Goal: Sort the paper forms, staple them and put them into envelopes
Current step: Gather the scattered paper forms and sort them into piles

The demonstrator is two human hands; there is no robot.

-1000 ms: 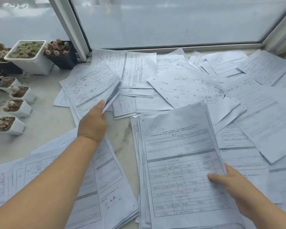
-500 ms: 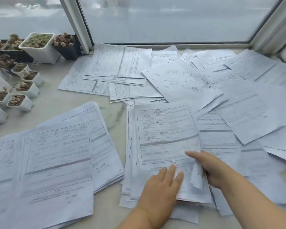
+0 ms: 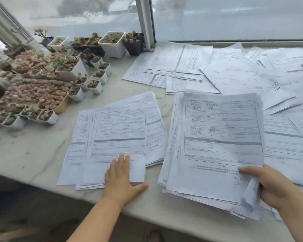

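Two stacks: near the front edge of the tabletop [image 3: 33, 151], side by side with a strip of bare marble between them.
Left stack [image 3: 119, 137]: printed forms, loosely fanned, lying flat.
Right stack [image 3: 220, 145]: thicker, sheets unevenly squared, its lower right corner curled up.
Left hand [image 3: 121, 179]: flat on the lower edge of the left stack, fingers straight and together, thumb spread out onto the bare marble.
Right hand [image 3: 268, 186]: grips the lower right corner of the right stack, thumb on top of the top sheet, the other fingers under the curled corner.
Loose forms [image 3: 234, 75]: scattered and overlapping across the far and right part of the tabletop, up to the window frame [image 3: 145, 23]; some lie under the right stack's right side.
Print: tables and ruled lines on every sheet; the writing is too blurred to read.
Pots [image 3: 112, 43]: many small white and dark pots of succulents crowd the left side along the window, well apart from both stacks.
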